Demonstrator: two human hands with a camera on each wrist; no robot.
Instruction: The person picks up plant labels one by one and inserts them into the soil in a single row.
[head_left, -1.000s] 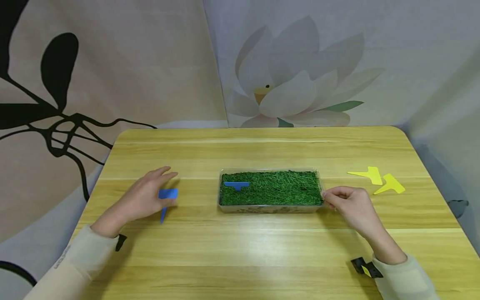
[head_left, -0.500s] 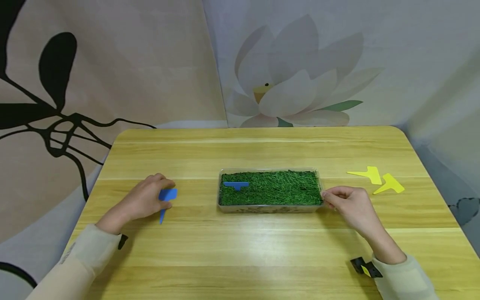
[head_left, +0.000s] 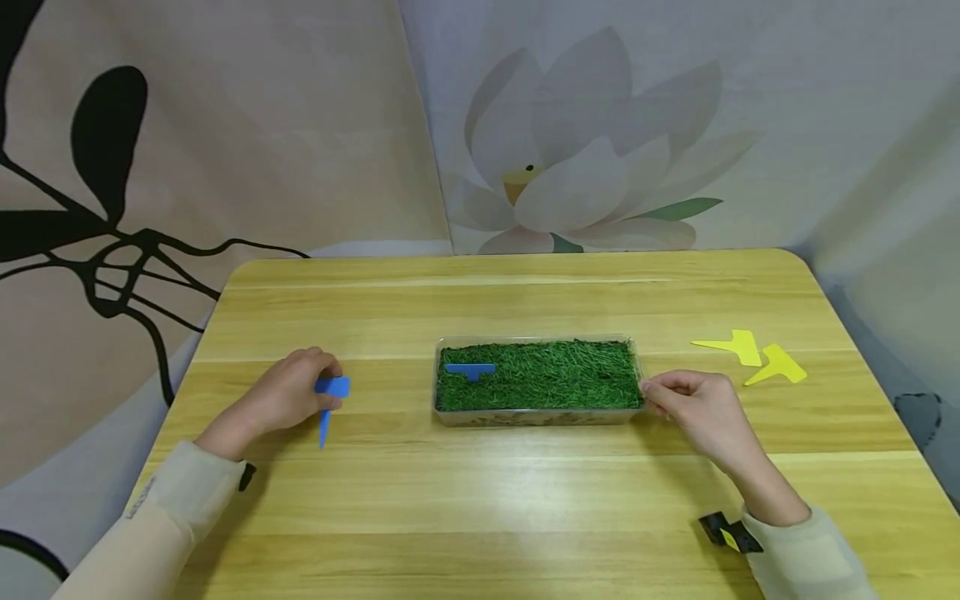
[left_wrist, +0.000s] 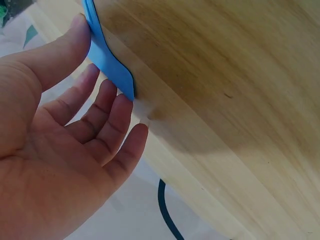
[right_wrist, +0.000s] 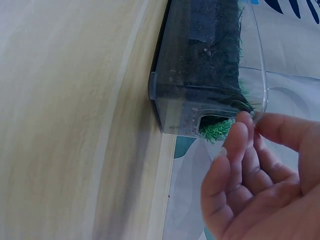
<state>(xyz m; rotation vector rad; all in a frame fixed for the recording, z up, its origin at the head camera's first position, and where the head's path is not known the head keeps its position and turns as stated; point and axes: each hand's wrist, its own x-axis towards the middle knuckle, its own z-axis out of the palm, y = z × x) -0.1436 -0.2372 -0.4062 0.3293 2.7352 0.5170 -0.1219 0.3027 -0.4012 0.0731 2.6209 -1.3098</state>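
My left hand [head_left: 288, 393] pinches a blue T-shaped plant label [head_left: 334, 386] at the left of the table. In the left wrist view the thumb lies against one side of the blue label [left_wrist: 107, 62] and fingertips meet its other edge. The label's pointed stem aims toward the front edge. At the centre stands a clear plastic box [head_left: 536, 418] filled with soil and green grass [head_left: 555, 375]. Another blue plant label [head_left: 470, 368] stands upright in the grass near the left end. My right hand [head_left: 697, 412] pinches the box's right-end rim, close up in the right wrist view [right_wrist: 260, 112].
Two yellow plant labels [head_left: 742, 346] lie flat on the wooden table [head_left: 487, 517] at the right, behind my right hand. A fabric backdrop [head_left: 300, 125] with printed plants hangs beyond the table's back edge.
My left hand's fingers and thumb have closed in on the blue label, which has turned slightly. The right hand stays at the box's rim.
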